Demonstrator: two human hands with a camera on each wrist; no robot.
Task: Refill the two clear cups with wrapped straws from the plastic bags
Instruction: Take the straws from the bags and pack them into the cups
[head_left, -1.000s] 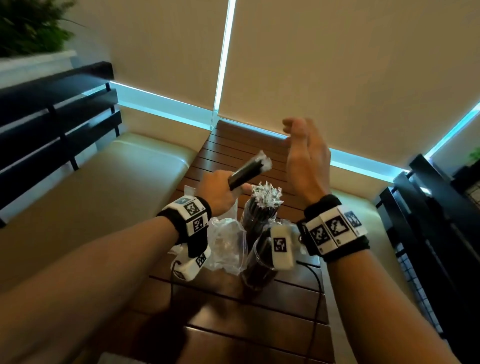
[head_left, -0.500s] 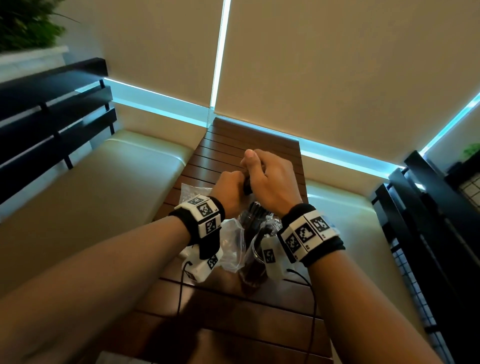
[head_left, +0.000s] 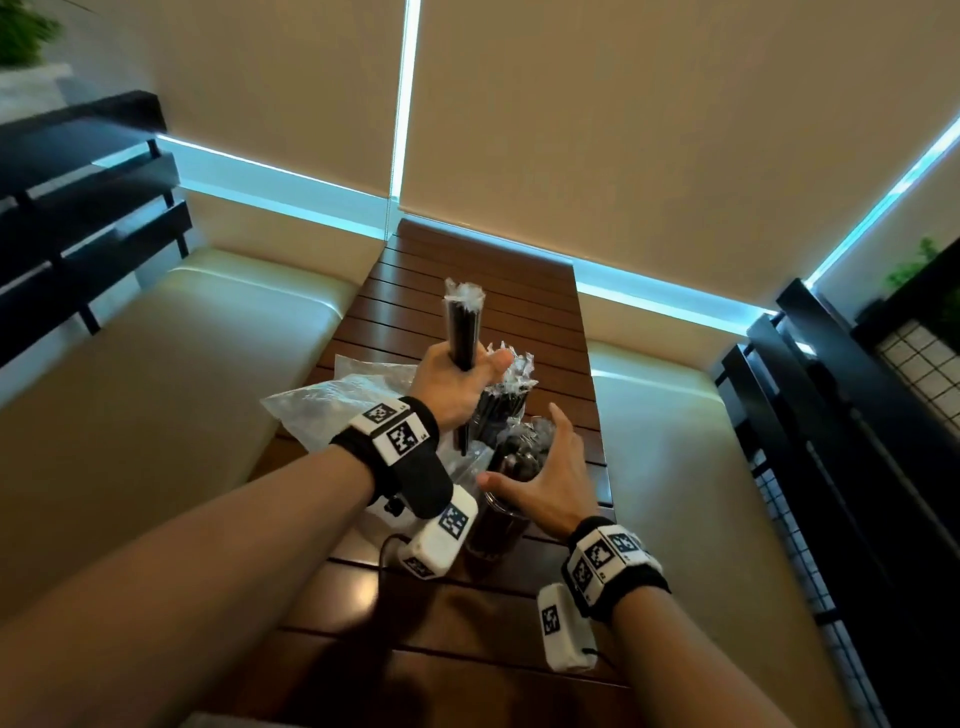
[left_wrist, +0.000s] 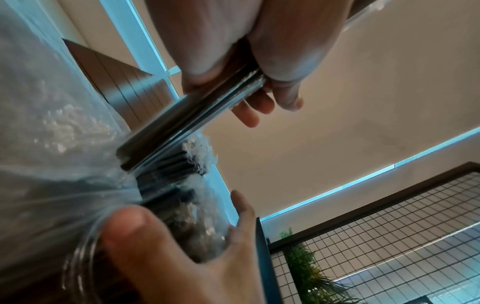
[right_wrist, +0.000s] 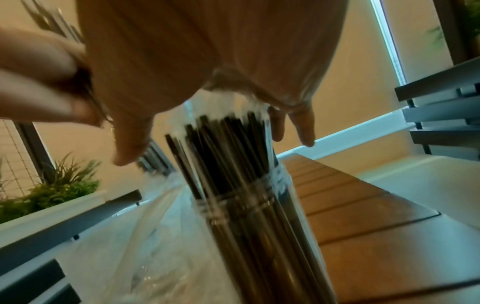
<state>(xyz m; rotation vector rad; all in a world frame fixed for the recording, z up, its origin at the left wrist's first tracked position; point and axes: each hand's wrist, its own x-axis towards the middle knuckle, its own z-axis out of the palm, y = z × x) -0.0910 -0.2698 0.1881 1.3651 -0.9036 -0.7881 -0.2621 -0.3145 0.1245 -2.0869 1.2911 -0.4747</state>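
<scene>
My left hand (head_left: 467, 374) grips a bundle of black wrapped straws (head_left: 462, 327) and holds it upright above the table; in the left wrist view the same bundle (left_wrist: 192, 119) runs through the fist. Two clear cups stand below, both with straws in them. The far cup (head_left: 506, 410) is just right of my left hand. My right hand (head_left: 519, 444) is spread open over the top of the near cup (head_left: 496, 525), thumb on one side and fingers on the other. In the right wrist view my palm hovers over that cup's straw tips (right_wrist: 233, 127).
A crumpled clear plastic bag (head_left: 337, 405) lies on the slatted wooden table (head_left: 467, 270) left of the cups. Cream bench cushions (head_left: 208, 338) flank the table on both sides, with black slatted backrests (head_left: 831, 415). Blinds close off the far end.
One second ago my right hand was raised open and the bundle tilted. Both hands then met at the bundle. Now the right hand has dropped to the near cup and the bundle stands upright.
</scene>
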